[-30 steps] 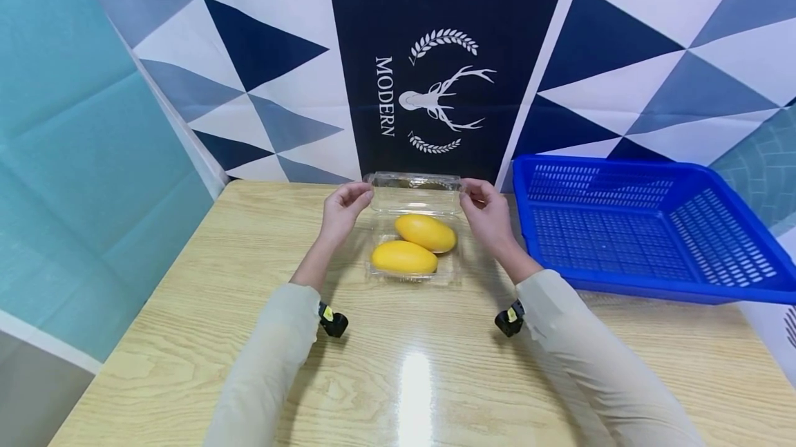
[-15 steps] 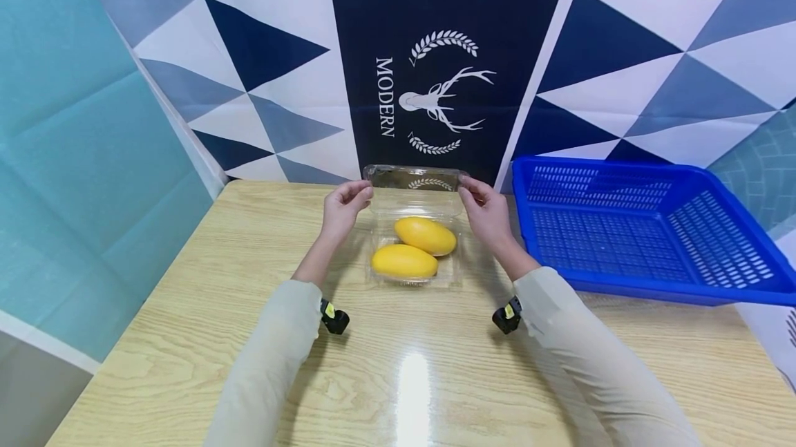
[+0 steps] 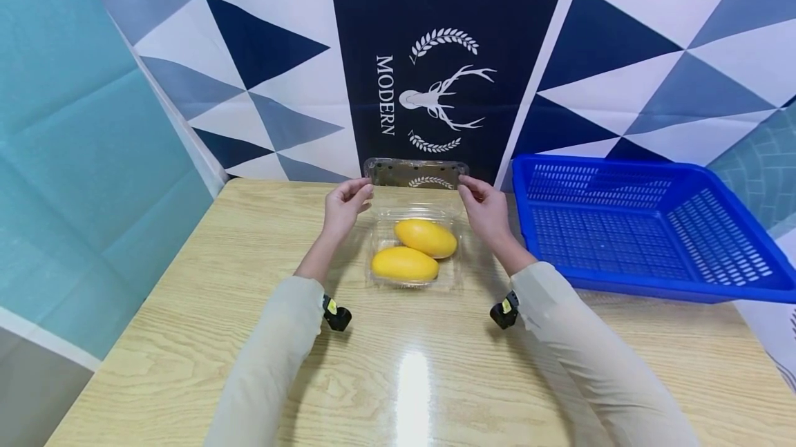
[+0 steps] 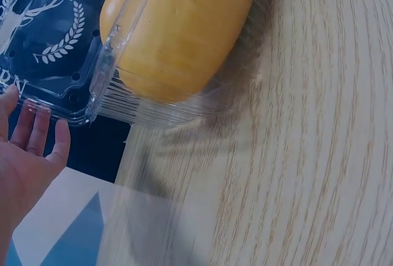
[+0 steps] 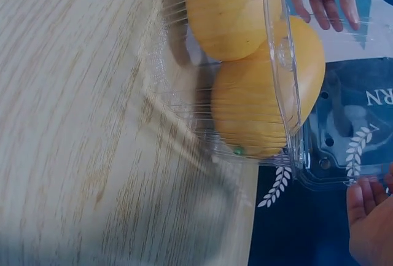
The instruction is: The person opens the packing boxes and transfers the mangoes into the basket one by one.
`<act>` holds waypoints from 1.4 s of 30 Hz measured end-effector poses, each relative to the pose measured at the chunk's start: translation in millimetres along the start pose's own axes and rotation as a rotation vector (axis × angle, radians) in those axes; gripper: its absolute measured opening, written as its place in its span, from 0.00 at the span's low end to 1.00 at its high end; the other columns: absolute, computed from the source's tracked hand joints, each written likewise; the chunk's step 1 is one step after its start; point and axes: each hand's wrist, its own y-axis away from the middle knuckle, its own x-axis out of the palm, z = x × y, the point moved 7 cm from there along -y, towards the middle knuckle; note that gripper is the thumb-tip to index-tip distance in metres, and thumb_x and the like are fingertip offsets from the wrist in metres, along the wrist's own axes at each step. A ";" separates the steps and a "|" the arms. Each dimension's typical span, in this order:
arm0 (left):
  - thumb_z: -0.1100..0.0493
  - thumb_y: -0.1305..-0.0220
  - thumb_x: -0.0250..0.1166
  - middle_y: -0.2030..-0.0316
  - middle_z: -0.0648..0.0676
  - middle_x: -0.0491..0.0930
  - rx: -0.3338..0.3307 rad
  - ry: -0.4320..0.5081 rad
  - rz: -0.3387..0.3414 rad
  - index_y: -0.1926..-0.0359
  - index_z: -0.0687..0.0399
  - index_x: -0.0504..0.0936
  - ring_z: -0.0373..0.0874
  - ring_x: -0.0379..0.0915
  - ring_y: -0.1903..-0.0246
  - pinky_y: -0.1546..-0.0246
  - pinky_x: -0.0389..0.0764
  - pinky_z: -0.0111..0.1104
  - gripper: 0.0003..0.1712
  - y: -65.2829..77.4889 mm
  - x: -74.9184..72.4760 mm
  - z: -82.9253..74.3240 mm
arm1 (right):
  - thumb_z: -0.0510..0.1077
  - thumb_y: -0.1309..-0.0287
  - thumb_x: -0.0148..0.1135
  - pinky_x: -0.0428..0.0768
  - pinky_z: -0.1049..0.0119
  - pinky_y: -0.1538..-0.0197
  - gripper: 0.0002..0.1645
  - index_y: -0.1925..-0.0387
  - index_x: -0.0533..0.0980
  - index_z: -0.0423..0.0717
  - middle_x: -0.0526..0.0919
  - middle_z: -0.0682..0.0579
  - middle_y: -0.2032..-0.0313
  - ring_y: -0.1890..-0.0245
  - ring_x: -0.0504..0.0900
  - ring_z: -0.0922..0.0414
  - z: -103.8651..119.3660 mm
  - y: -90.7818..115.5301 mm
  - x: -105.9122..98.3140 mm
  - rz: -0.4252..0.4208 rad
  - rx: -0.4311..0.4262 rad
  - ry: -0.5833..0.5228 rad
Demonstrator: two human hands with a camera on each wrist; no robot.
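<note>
Two yellow mangoes (image 3: 405,264) lie side by side in the base of a clear plastic clamshell box (image 3: 449,274) on the table. Its hinged lid (image 3: 417,172) stands raised at the back, close before the wall cloth. At the lid's left edge my left hand (image 3: 343,211) pinches the plastic between thumb and fingers; the left wrist view shows fingertips (image 4: 38,121) seen through it. My right hand (image 3: 488,215) holds the opposite edge the same way, its fingers (image 5: 362,198) bent at the rim in the right wrist view.
A blue plastic basket (image 3: 628,284) with slotted walls stands to the right, near my right forearm. Behind the box hangs a patterned cloth (image 3: 448,12) along the table's back edge. The wooden table (image 3: 236,309) spreads out in front and to the left.
The lid has swung further back and up, so more of it shows above the hands. The box base and mangoes have shifted slightly toward me. Both hands keep their hold.
</note>
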 end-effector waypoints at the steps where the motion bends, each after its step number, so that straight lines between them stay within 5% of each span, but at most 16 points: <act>1: 0.61 0.38 0.62 0.70 0.41 0.80 -0.003 -0.001 -0.001 0.51 0.65 0.79 0.33 0.77 0.69 0.61 0.83 0.30 0.17 -0.4 0.0 0.5 | 0.41 0.37 0.56 0.71 0.84 0.63 0.18 0.47 0.77 0.40 0.81 0.42 0.50 0.63 0.76 0.64 -0.2 -0.3 0.2 -0.004 0.005 0.000; 8: 0.63 0.38 0.62 0.65 0.51 0.82 -0.022 0.001 -0.011 0.51 0.65 0.79 0.33 0.77 0.70 0.60 0.83 0.34 0.15 -1.1 0.0 3.1 | 0.39 0.36 0.54 0.71 0.86 0.61 0.18 0.46 0.76 0.39 0.81 0.42 0.50 0.59 0.78 0.56 -3.7 -1.0 3.1 0.001 0.036 0.021; 16: 0.64 0.38 0.61 0.49 0.68 0.76 -0.062 0.007 0.019 0.49 0.65 0.78 0.34 0.76 0.67 0.59 0.83 0.35 0.16 -0.3 0.5 8.4 | 0.38 0.37 0.54 0.71 0.86 0.65 0.18 0.47 0.76 0.37 0.82 0.38 0.54 0.68 0.74 0.65 -11.1 1.1 6.9 -0.010 0.074 0.003; 29: 0.69 0.38 0.59 0.51 0.65 0.77 -0.113 -0.014 0.016 0.45 0.67 0.76 0.35 0.76 0.67 0.59 0.83 0.35 0.19 -1.4 -1.1 16.1 | 0.36 0.36 0.51 0.74 0.85 0.67 0.19 0.45 0.74 0.35 0.80 0.35 0.55 0.60 0.77 0.49 -21.8 1.4 13.4 -0.023 0.156 -0.078; 36: 0.69 0.37 0.58 0.58 0.57 0.77 -0.130 -0.048 0.009 0.45 0.66 0.75 0.34 0.74 0.68 0.62 0.83 0.31 0.19 -1.5 -0.1 16.3 | 0.37 0.37 0.52 0.72 0.84 0.69 0.19 0.46 0.75 0.35 0.79 0.36 0.57 0.70 0.73 0.63 -25.6 0.1 13.0 -0.043 0.183 -0.064; 42: 0.67 0.36 0.58 0.54 0.62 0.78 -0.146 -0.058 0.006 0.45 0.65 0.76 0.33 0.75 0.69 0.60 0.83 0.35 0.18 -0.2 0.0 18.9 | 0.37 0.37 0.51 0.72 0.83 0.69 0.19 0.46 0.74 0.34 0.79 0.36 0.58 0.71 0.74 0.66 -32.2 0.3 15.4 -0.026 0.207 -0.053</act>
